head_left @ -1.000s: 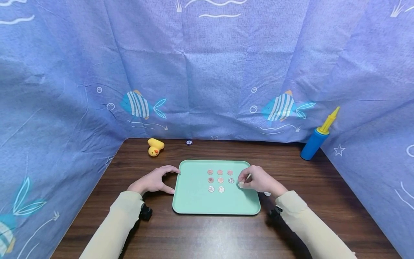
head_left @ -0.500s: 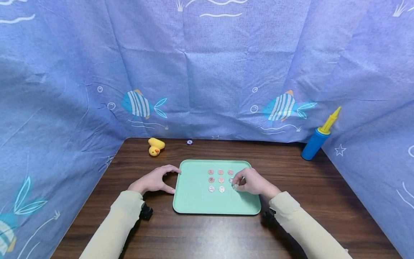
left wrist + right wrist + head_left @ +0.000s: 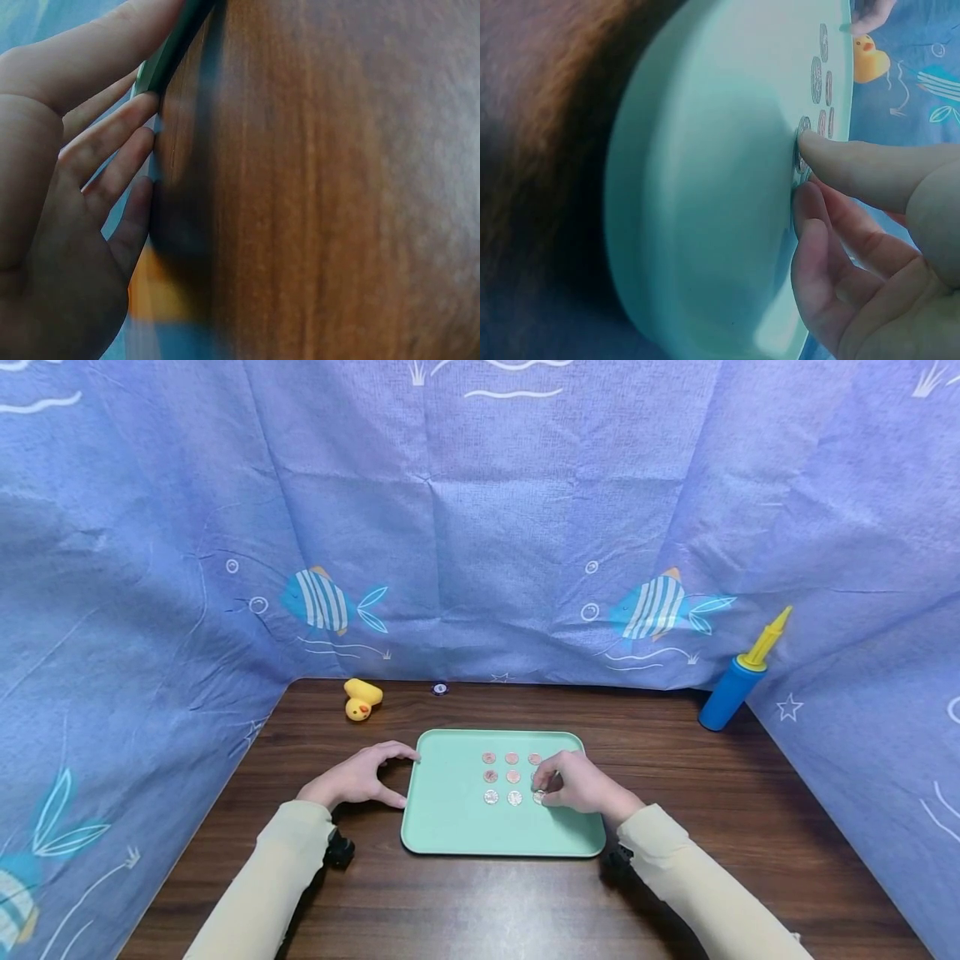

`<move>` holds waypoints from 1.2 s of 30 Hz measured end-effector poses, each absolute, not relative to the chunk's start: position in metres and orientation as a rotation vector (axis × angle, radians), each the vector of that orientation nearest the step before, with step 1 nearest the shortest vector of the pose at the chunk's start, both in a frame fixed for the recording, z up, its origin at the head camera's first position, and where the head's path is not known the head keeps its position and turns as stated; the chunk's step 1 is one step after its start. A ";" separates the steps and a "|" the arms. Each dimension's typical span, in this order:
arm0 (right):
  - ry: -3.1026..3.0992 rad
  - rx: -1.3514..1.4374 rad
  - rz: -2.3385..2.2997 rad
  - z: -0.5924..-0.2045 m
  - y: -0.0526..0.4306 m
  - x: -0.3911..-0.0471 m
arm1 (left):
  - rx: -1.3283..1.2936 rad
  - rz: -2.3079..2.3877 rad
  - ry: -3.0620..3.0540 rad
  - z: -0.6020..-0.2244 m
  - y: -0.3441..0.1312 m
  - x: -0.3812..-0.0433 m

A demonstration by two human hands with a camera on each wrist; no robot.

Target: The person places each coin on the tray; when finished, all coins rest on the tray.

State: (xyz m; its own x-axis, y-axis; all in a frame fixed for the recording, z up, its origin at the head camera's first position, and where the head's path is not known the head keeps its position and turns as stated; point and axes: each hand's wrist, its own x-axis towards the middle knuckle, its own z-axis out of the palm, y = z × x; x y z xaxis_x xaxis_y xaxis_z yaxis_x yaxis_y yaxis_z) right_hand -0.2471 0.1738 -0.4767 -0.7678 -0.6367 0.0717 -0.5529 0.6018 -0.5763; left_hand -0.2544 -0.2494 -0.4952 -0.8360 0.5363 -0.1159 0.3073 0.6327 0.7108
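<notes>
A mint-green tray (image 3: pixel 450 835) lies on the table, bearing rows of coins. Copper coins (image 3: pixel 512 758) form the back row; silver coins (image 3: pixel 491 797) line the front one. At that row's right end, my right hand (image 3: pixel 577 785) has its thumb and fingertips on a silver coin (image 3: pixel 802 144), which lies against the tray in the right wrist view. The hand mostly covers the coin behind it. My left hand (image 3: pixel 363 777) is spread at the tray's left side, fingertips and thumb touching the rim; in the left wrist view its fingers (image 3: pixel 112 139) extend along the edge.
On the dark wooden table (image 3: pixel 480 910), a yellow rubber duck (image 3: pixel 362 700) lies at the back left, near a small round chip (image 3: pixel 439 689). A blue and yellow hand pump (image 3: pixel 731 689) stands at the back right. Blue fish-print cloth (image 3: pixel 480 527) hangs around the table.
My right hand has moved left over the tray, bringing a silver coin into the front row's right end. The left hand stays at the rim.
</notes>
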 end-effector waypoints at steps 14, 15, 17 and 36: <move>2.698 -0.994 -0.817 -0.475 0.175 -0.246 | 0.672 1.024 2.540 -0.496 -0.250 -0.254; 2.698 -0.987 -0.816 -0.475 0.175 -0.246 | 0.670 1.024 2.539 -0.496 -0.250 -0.254; 2.697 -0.986 -0.816 -0.475 0.175 -0.245 | 0.667 1.023 2.540 -0.496 -0.250 -0.254; 2.719 -0.885 -0.835 -0.458 0.205 -0.248 | 0.653 1.038 2.529 -0.497 -0.250 -0.254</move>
